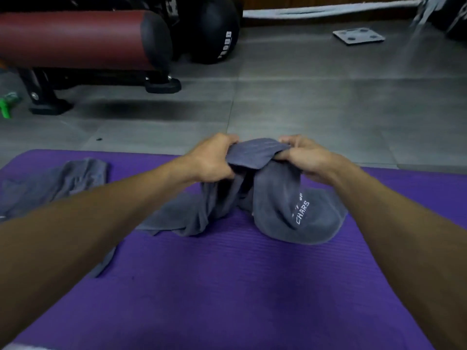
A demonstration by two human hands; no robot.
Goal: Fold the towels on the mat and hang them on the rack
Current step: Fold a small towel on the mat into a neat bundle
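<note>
Both hands, left hand [212, 157] and right hand [303, 157], pinch grey towel [257, 152] top edge, lifted above purple mat [227, 286]; rest droops toward person. Second towel [63, 180] left on mat.

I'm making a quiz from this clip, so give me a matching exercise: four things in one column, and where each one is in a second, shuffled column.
Things:
1. grey towel
2. second grey towel
3. black ball
4. flat grey square plate

Places:
A. on the floor, far right
B. gripped by the left hand and right hand
C. lying on the left of the purple mat
D. behind the red padded roller

Pairs: 1-B, 2-C, 3-D, 4-A
</note>
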